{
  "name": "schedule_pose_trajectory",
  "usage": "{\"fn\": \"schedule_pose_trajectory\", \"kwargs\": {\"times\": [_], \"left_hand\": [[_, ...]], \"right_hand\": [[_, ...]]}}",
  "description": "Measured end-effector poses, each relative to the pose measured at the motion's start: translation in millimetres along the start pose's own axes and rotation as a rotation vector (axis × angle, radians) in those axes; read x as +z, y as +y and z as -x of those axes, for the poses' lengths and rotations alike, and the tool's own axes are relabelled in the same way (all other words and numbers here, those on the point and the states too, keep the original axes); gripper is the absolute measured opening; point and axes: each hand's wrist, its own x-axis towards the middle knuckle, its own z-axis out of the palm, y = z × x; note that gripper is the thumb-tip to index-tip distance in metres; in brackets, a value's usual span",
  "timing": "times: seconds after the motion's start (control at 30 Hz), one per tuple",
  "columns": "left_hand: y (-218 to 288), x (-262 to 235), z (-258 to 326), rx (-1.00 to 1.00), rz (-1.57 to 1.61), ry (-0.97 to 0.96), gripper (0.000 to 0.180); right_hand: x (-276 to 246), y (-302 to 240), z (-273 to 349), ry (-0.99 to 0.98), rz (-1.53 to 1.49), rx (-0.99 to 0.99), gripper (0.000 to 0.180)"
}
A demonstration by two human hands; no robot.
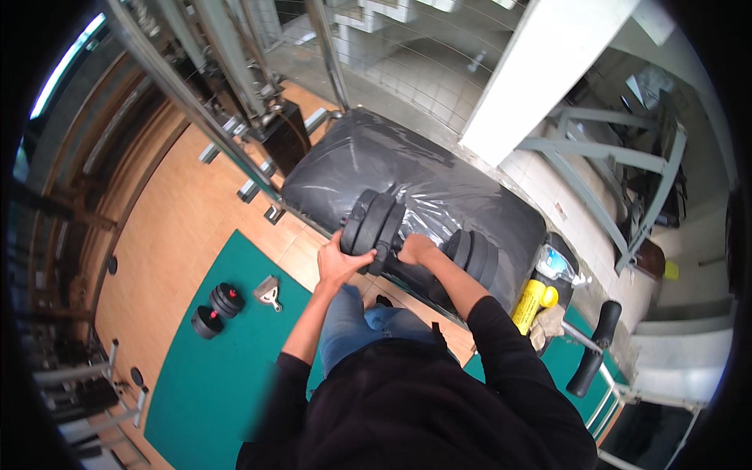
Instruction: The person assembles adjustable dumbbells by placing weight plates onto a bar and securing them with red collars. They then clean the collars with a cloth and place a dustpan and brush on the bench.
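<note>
A black dumbbell with stacked round plates at each end lies across the near edge of a black padded bench wrapped in clear plastic. My left hand presses against the outer face of the left plate stack. My right hand is closed around the bar between the two plate stacks. Both forearms in black sleeves come up from the lower edge.
A second small dumbbell and a grey metal handle lie on the green floor mat. A yellow bottle, a plastic water bottle and a black foam roller bar sit right of the bench. Metal machine frames stand behind.
</note>
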Motion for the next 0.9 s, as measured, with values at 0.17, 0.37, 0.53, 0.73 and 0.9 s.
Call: {"fn": "schedule_pose_trajectory", "kwargs": {"times": [0.17,0.37,0.53,0.73,0.9], "left_hand": [[-28,-22,108,-0.286,-0.008,0.103,0.082],[-86,-43,229,-0.541,-0.112,0.233,0.086],[-121,-54,339,-0.785,-0.037,0.397,0.092],[-160,-38,450,-1.051,0.065,0.551,0.096],[-176,-31,502,-1.203,0.199,0.737,0.087]], "right_hand": [[48,-38,35,-0.213,0.231,-0.118,0.046],[146,-94,75,-0.389,0.386,-0.303,0.049],[252,-131,89,-0.484,0.585,-0.394,0.057],[338,-177,125,-0.564,0.890,-0.552,0.058],[380,-219,148,-0.587,1.111,-0.689,0.053]]}}
